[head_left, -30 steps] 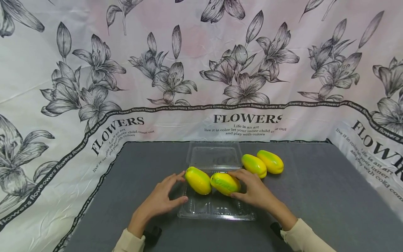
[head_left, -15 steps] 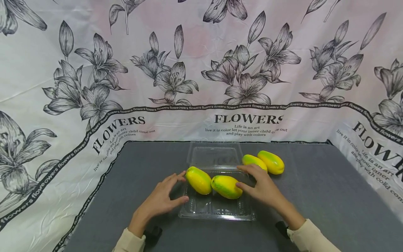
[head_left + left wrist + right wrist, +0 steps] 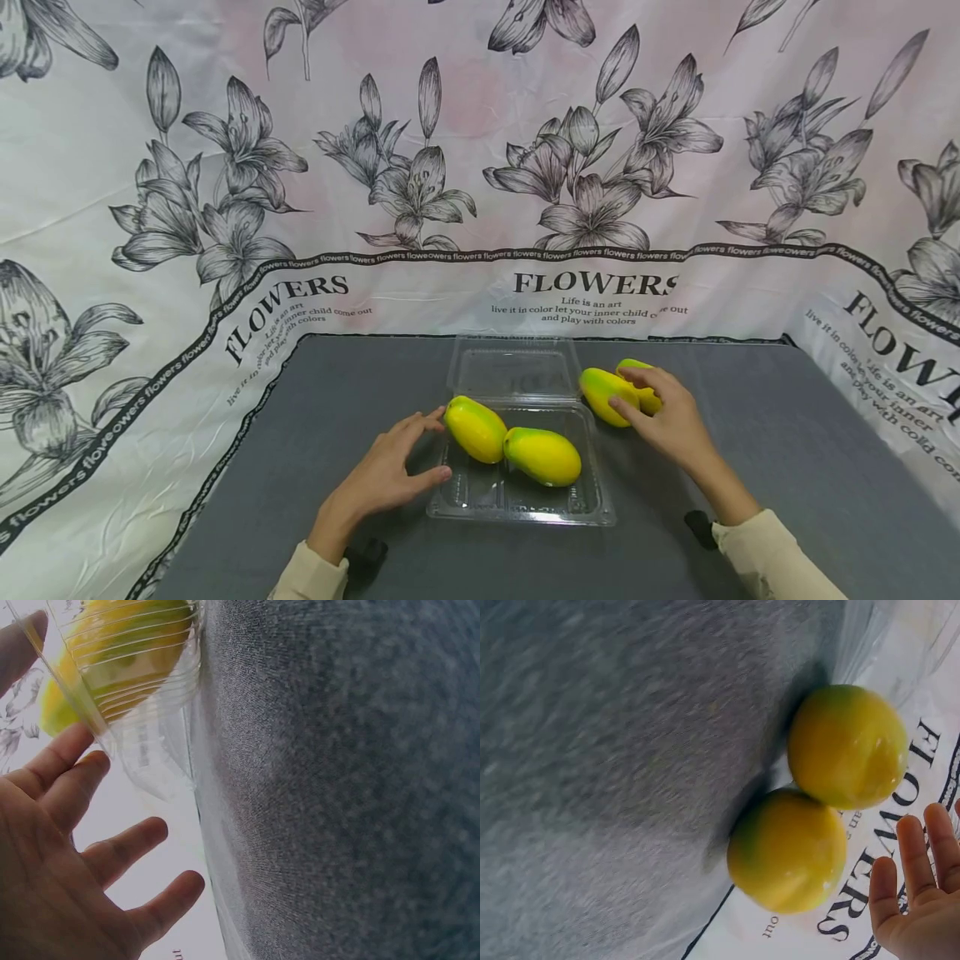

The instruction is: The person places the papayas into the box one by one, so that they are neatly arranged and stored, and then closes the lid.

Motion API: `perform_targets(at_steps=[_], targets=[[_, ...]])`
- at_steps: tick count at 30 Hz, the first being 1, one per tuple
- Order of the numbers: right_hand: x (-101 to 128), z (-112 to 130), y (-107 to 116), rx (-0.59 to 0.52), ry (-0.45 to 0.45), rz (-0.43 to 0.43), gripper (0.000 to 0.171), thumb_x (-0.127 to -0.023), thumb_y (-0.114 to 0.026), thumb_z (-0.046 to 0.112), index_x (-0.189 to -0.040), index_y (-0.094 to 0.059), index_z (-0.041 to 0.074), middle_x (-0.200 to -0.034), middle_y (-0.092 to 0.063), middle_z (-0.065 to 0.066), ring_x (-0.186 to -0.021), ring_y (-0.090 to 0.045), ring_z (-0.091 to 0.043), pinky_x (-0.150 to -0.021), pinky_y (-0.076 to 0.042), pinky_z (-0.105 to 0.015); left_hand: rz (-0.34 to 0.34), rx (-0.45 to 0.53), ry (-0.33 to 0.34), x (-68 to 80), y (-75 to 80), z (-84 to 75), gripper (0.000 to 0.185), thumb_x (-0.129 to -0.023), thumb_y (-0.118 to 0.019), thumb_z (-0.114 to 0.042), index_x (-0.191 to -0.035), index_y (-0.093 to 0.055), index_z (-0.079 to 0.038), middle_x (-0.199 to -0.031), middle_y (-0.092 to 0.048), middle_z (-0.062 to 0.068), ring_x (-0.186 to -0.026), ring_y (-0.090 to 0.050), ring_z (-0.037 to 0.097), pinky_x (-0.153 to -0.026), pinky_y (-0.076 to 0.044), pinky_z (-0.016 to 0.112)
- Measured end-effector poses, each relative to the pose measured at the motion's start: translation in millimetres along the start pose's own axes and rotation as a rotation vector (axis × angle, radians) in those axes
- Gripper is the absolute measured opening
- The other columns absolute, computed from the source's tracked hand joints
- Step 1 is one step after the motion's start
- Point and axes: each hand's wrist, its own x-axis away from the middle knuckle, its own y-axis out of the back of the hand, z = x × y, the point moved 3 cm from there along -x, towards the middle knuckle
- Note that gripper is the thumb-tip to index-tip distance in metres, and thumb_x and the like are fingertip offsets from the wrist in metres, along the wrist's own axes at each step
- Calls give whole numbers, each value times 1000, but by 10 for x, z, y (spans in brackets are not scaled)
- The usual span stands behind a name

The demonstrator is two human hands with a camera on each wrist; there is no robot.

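A clear plastic clamshell container [image 3: 521,518] lies on the table with its lid [image 3: 513,372] laid back. Inside are two yellow-green papayas, the left papaya [image 3: 476,430] tilted and the right papaya [image 3: 543,458] lying beside it. My left hand [image 3: 384,473] is at the container's left side, fingers spread; in the left wrist view its fingertips [image 3: 79,739] are right at the rim. To the right of the container sit two more papayas, a nearer papaya [image 3: 602,397] and a farther papaya [image 3: 633,364], partly hidden by my right hand [image 3: 667,417]. That hand hovers over them, its fingers extended in the right wrist view.
The grey tabletop [image 3: 337,375] reaches back to a white and pink flower-printed cloth [image 3: 420,292], which hangs behind and along both sides.
My right hand has let go of the right papaya in the container and moved right to the two papayas outside. That released papaya has settled slightly nearer. The left hand stays put.
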Motion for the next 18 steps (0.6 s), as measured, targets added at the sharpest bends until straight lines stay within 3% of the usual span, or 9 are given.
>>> perform_targets(at_steps=[4, 9, 12, 18], targets=[[39, 22, -25, -17, 25, 51, 53, -82, -85, 16, -130, -66, 4, -126, -68, -16, -114, -61, -35, -92, -48, -55, 5, 3, 3, -4, 2, 4, 59, -89, -74, -51, -140, -54, -29, -166, -31, -15, -156, -26, 33, -118, -20, 73], [60, 136, -124, -41, 77, 148, 63, -79, -88, 27, -135, -63, 9, -134, -64, -16, -126, -54, -40, -103, -36, -67, 3, 9, 5, -3, 14, 7, 59, -90, -75, -50, -140, -54, -28, -166, -31, -17, -157, -25, 33, -119, -20, 73], [38, 162, -140, -50, 79, 130, 64, -78, -88, 24, -135, -63, 8, -135, -64, -18, -127, -52, -42, -105, -30, -71, 4, 12, 1, -5, 16, 5, 60, -90, -74, -49, -141, -54, -27, -166, -31, -16, -157, -25, 33, -119, -19, 73], [-47, 68, -29, -20, 70, 33, 58, -78, -87, 15, -131, -65, 5, -128, -67, -22, -120, -54, -43, -91, -32, -57, 8, 6, -8, 4, 13, 1, 62, -89, -73, -54, -141, -54, -26, -166, -31, -16, -156, -25, 33, -118, -20, 73]])
